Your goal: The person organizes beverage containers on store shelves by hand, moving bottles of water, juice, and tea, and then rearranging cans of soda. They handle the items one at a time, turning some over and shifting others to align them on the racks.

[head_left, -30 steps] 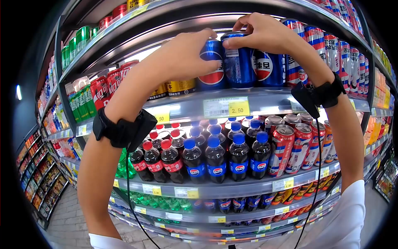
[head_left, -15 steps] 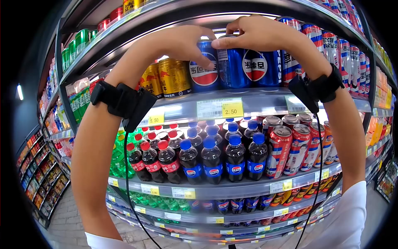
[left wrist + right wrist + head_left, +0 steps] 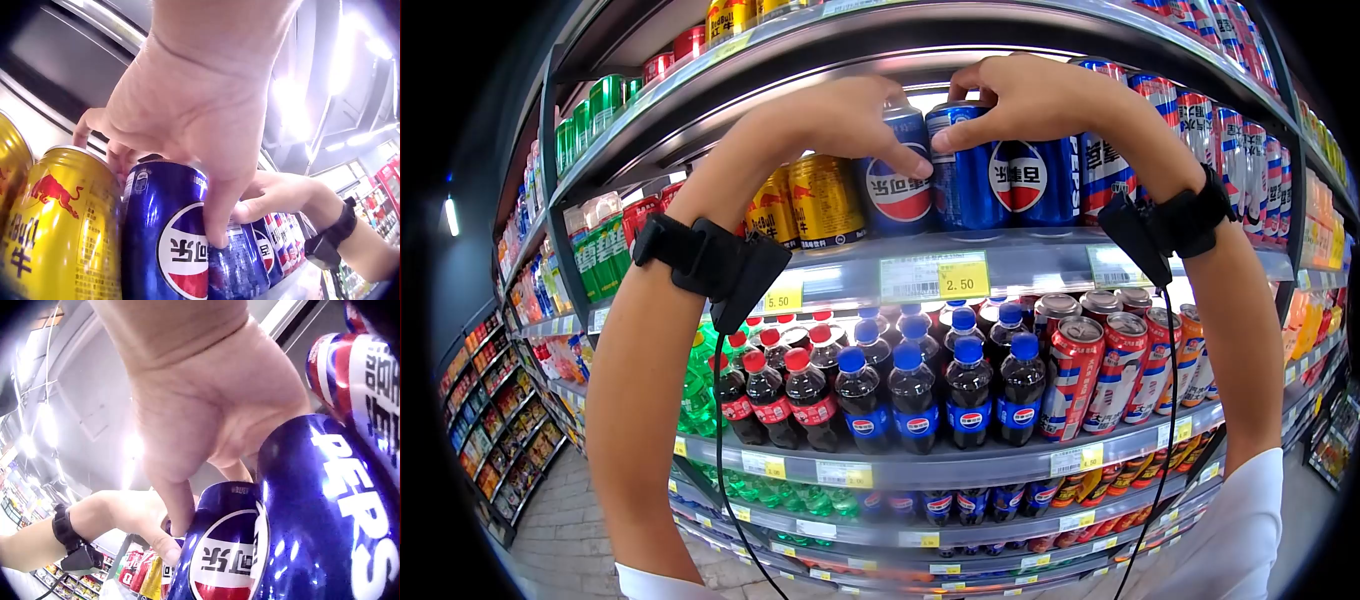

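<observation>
In the head view both hands reach onto the upper shelf at a row of blue Pepsi cans. My left hand (image 3: 840, 120) grips the leftmost Pepsi can (image 3: 897, 195) from above, its thumb pressed on the can's front beside the round logo. Close on its right stands a second Pepsi can (image 3: 970, 185), held at the top by my right hand (image 3: 1040, 100), with the thumb on its front. The two thumb tips are near each other. Fingers behind the cans are largely hidden. Another Pepsi can (image 3: 325, 506) stands beside the right hand in the right wrist view.
Yellow Red Bull cans (image 3: 69, 219) stand left of the Pepsi cans. Tall striped cans (image 3: 1105, 150) line the right side. Below the shelf's price label (image 3: 935, 275) are cola bottles (image 3: 915, 400) and red cans (image 3: 1072, 370). A higher shelf runs just over the hands.
The second Pepsi can has turned from its barcode side, its logo edge now at the right. The left hand has shifted left with its can, and more of the Red Bull cans shows.
</observation>
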Demonstrator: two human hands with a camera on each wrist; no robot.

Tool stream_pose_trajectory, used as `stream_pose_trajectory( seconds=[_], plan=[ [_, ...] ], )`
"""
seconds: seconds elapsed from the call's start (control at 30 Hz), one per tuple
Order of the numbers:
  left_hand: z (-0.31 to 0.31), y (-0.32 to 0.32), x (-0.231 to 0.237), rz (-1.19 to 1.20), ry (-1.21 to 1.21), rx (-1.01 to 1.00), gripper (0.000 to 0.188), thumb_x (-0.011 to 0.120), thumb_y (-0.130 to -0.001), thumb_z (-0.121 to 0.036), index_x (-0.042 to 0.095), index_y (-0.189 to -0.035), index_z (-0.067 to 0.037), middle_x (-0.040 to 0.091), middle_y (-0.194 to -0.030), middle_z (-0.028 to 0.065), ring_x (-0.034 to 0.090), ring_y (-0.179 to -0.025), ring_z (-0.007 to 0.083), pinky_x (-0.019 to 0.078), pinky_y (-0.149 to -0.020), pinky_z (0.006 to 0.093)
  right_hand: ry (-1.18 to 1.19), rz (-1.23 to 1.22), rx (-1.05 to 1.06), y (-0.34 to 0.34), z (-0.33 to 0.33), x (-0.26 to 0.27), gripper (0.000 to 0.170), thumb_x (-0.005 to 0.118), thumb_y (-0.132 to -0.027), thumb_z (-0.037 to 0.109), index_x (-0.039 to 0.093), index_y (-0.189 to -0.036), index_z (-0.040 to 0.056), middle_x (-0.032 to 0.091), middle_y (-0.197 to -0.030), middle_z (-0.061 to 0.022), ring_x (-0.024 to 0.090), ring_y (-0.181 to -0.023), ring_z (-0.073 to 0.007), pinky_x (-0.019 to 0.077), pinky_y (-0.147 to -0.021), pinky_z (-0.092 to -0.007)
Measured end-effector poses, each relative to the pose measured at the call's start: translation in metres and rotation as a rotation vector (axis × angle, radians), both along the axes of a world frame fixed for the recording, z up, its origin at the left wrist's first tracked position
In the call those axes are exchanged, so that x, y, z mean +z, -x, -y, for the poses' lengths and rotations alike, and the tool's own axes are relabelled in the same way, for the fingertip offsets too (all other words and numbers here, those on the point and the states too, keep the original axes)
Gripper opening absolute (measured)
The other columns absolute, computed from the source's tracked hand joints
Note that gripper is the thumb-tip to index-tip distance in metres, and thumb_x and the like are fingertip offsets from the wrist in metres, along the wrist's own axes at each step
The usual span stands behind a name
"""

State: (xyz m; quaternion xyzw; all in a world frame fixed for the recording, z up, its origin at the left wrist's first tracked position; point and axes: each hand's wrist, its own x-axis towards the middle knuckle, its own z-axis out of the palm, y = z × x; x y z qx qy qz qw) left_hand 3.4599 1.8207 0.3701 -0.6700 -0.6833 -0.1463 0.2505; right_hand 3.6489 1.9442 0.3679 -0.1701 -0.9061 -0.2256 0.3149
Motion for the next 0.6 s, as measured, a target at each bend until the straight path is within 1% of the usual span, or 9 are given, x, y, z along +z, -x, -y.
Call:
stream_pose_trajectory(
  seconds=[0.07,0.13,0.27,0.3,0.37,0.4,0.53,0.57,0.6],
  plan=[
    [0.003,0.001,0.001,-0.015,-0.016,0.007,0.106,0.090,-0.062,-0.054,0.054,-0.146,0.000,0.056,-0.146,0.0233,0.059,-0.131,0.0382,0.0501,-0.109,0.0458,-0.030,-0.010,0.015,0.000,-0.003,0.001,0.102,0.069,-0.072,0.083,0.067,-0.130,-0.0015,0.070,-0.114,-0.0281,0.072,-0.103,-0.0399,0.0589,-0.083,-0.0433],
    [0.005,0.005,0.003,-0.149,-0.107,-0.090,0.100,0.091,-0.064,-0.058,0.057,-0.137,0.000,0.065,-0.127,0.0236,0.069,-0.115,0.0361,0.0554,-0.102,0.0399,-0.019,-0.001,0.004,-0.001,-0.002,0.001,0.100,0.069,-0.073,0.081,0.067,-0.131,-0.0007,0.070,-0.115,-0.0284,0.071,-0.104,-0.0403,0.0587,-0.083,-0.0442],
    [0.014,0.005,0.002,-0.135,-0.181,-0.140,0.089,0.092,-0.065,-0.050,0.058,-0.131,-0.002,0.065,-0.124,0.0205,0.069,-0.112,0.0348,0.0580,-0.098,0.0386,0.028,0.001,0.000,-0.001,-0.002,0.001,0.098,0.070,-0.074,0.079,0.067,-0.132,0.0010,0.070,-0.116,-0.0273,0.071,-0.105,-0.0401,0.0582,-0.085,-0.0433],
    [0.017,0.005,0.000,-0.136,-0.184,-0.139,0.089,0.092,-0.065,-0.050,0.058,-0.131,-0.002,0.065,-0.124,0.0205,0.069,-0.112,0.0348,0.0580,-0.098,0.0386,0.025,0.000,0.000,-0.001,-0.003,0.000,0.098,0.070,-0.074,0.079,0.067,-0.132,0.0010,0.070,-0.116,-0.0273,0.071,-0.105,-0.0401,0.0582,-0.085,-0.0433],
    [0.025,0.007,-0.004,-0.138,-0.310,-0.195,0.090,0.095,-0.061,-0.047,0.058,-0.131,-0.004,0.065,-0.124,0.0181,0.069,-0.112,0.0331,0.0585,-0.096,0.0397,0.042,-0.052,0.023,-0.002,-0.003,-0.005,0.096,0.071,-0.074,0.079,0.067,-0.131,0.0016,0.070,-0.116,-0.0263,0.071,-0.105,-0.0390,0.0579,-0.085,-0.0421],
    [0.029,0.008,-0.007,-0.169,-0.374,-0.216,0.084,0.095,-0.062,-0.046,0.059,-0.128,-0.008,0.065,-0.123,0.0150,0.069,-0.112,0.0313,0.0587,-0.096,0.0383,0.106,-0.022,-0.016,-0.006,0.009,-0.004,0.109,0.070,-0.072,0.080,0.061,-0.138,-0.0061,0.061,-0.137,-0.0299,0.062,-0.127,-0.0433,0.0526,-0.103,-0.0476],
    [0.057,0.008,-0.020,-0.196,-0.558,-0.319,0.070,0.094,-0.069,-0.040,0.058,-0.123,-0.012,0.065,-0.120,0.0104,0.069,-0.111,0.0249,0.0609,-0.092,0.0351,0.107,-0.029,-0.002,-0.008,0.011,-0.006,0.107,0.069,-0.074,0.080,0.062,-0.137,-0.0064,0.062,-0.136,-0.0300,0.063,-0.125,-0.0432,0.0530,-0.102,-0.0477],
    [0.063,0.007,-0.024,-0.200,-0.559,-0.316,0.070,0.094,-0.069,-0.040,0.058,-0.123,-0.012,0.065,-0.120,0.0104,0.069,-0.111,0.0249,0.0609,-0.092,0.0351,0.105,-0.031,0.001,-0.008,0.008,-0.007,0.107,0.069,-0.074,0.080,0.062,-0.137,-0.0064,0.062,-0.136,-0.0300,0.063,-0.125,-0.0432,0.0530,-0.102,-0.0477],
    [0.069,0.008,-0.028,-0.110,-0.594,-0.374,0.072,0.095,-0.069,-0.040,0.058,-0.123,-0.012,0.065,-0.118,0.0102,0.070,-0.110,0.0243,0.0617,-0.090,0.0354,0.077,-0.046,-0.001,-0.008,0.006,-0.008,0.102,0.069,-0.075,0.081,0.065,-0.133,-0.0013,0.066,-0.127,-0.0269,0.066,-0.117,-0.0399,0.0553,-0.093,-0.0453]
  ],
)
